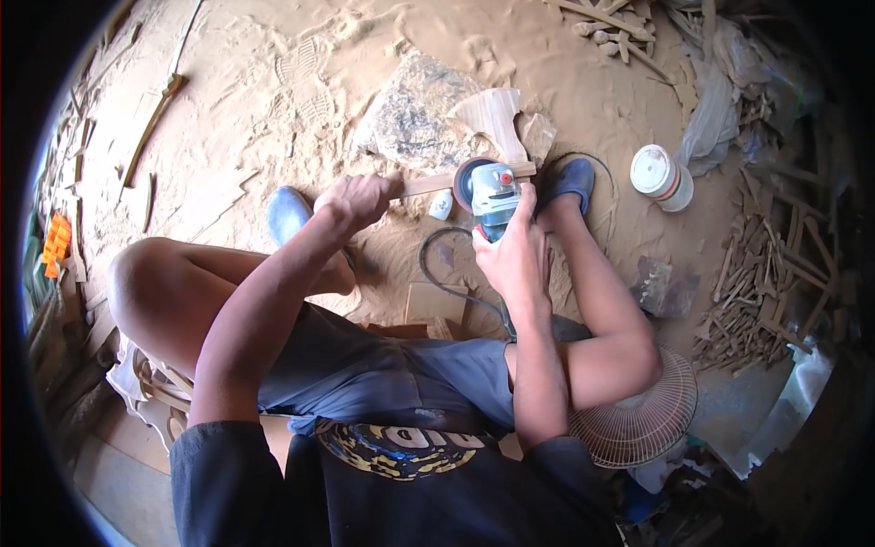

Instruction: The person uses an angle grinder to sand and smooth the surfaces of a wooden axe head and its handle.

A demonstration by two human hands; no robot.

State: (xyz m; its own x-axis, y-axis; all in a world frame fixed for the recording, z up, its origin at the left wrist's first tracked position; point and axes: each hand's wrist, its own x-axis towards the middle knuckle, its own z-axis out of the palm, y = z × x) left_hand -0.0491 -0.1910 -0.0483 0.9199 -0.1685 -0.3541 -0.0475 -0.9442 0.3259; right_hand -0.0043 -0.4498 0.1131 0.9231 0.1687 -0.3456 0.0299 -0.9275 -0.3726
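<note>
You held the angle grinder (493,196) in your right hand (512,251), fingers clenched around its pale blue body, with its disc set against the wooden axe-shaped piece (493,123) that lay on the sawdust-covered ground (273,82) between your feet. Your left hand (360,199) was clenched around the thin handle end of that wooden piece, pinning it down. The grinder's dark cable (437,273) curled back toward your lap. Your blue shoes (570,180) flanked the work, the right one just beside the grinder. Near the right shoe stood a white lidded jar (661,176), tilted, its lid on so you could not tell its contents. A heap of wood scraps (761,283) lay well apart on your right, and a fan grille (643,415) sat by your right knee.
</note>
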